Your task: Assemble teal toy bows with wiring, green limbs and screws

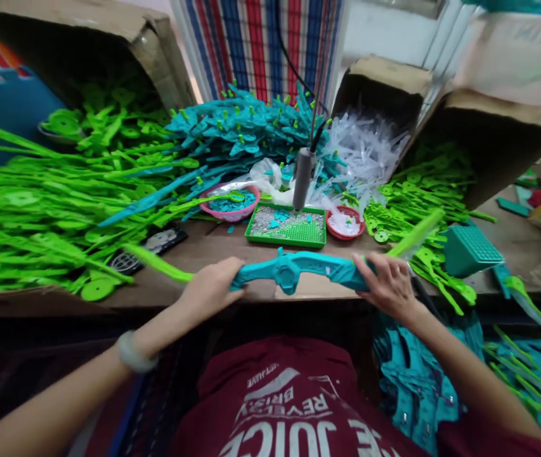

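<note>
Between my two hands lies a teal plastic toy bow [286, 273], level above the front of the table. My left hand [215, 282] is closed around its left end, where a lime-green limb [158, 261] sticks out past the wrist. At the other end my right hand [389, 284] grips the bow, with fingers over the top. A second green limb [417, 233] slants up and away from that hand. Just beyond the bow sits a green tray [285, 241] of small screws, with a few teal bits on it. A grey electric screwdriver [304, 181] hangs above the tray.
Piles of lime-green parts [37, 216] cover the left side, and teal parts [241, 120] heap at the back. A pink basket [229, 212] and red basket [345, 223] flank the tray. Cardboard boxes [160, 57] stand behind. Assembled teal pieces [413, 381] lie low at right.
</note>
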The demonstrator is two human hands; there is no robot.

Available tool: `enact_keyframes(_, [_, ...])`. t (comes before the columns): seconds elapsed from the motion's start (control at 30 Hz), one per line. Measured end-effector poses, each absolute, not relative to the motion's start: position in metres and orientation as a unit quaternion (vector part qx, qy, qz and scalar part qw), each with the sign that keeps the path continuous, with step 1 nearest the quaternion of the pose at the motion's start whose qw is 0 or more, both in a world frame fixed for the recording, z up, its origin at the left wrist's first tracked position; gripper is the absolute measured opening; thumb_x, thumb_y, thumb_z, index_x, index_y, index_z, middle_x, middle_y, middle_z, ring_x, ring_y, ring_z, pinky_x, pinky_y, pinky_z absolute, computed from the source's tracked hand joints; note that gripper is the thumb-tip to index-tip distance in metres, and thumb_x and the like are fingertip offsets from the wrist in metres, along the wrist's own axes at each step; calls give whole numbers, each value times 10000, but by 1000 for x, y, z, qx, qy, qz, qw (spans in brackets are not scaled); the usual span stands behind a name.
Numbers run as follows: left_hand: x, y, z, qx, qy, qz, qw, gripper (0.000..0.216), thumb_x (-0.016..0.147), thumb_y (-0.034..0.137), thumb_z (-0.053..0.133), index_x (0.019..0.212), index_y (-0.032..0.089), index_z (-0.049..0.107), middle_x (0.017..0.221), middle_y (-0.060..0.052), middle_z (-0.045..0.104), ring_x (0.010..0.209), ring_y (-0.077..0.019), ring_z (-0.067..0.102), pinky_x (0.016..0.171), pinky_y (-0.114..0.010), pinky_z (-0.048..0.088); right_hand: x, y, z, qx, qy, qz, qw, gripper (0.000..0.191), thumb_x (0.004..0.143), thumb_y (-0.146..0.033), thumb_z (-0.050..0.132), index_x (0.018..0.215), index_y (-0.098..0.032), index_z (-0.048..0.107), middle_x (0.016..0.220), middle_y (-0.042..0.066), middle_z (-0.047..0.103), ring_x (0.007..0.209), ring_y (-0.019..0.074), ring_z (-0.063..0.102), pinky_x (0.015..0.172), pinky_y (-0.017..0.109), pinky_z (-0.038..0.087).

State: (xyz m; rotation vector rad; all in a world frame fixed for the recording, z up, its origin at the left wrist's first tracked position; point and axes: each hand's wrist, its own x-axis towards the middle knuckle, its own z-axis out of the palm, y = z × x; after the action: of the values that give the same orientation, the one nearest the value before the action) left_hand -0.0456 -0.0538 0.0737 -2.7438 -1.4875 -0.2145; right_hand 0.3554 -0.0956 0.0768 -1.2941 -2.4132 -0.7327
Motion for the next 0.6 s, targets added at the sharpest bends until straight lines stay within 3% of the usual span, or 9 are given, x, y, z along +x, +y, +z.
enact_keyframes(0.17, [-65,-74,97,-783,-476,-251,312,58,894,235,584,872,271,544,807,-19,704,698,-223,628,615,-325,397,341,-117,57,-487,-791,-232,288,582,932,-370,644,1463,-234,449,1249,157,610,1153,314,574,978,458,415])
enact_keyframes(0.3, [-66,-77,110,-760,-426,-264,414,200,852,113,613,886,273,497,780,8,697,672,-190,600,587,-294,332,290,-96,67,-449,-779,-141,414,519,963,-317,596,1452,-207,461,1247,156,629,1150,299,589,1005,482,444])
enact_keyframes(0.43, [-73,-85,115,-741,-418,-261,456,244,823,123,628,893,287,461,758,-4,676,668,-218,594,592,-304,336,243,-73,86,-404,-842,-45,355,442,989,-291,546,1407,-148,522,1307,187,632,1222,311,558,1029,495,455])
enact_keyframes(0.6, [-98,-98,113,-745,-449,-276,410,223,793,176,636,840,309,463,740,-6,635,634,-239,555,576,-309,293,237,-58,95,-333,-894,-11,300,280,984,-314,584,1189,-125,616,1106,141,703,1036,251,603,920,405,500])
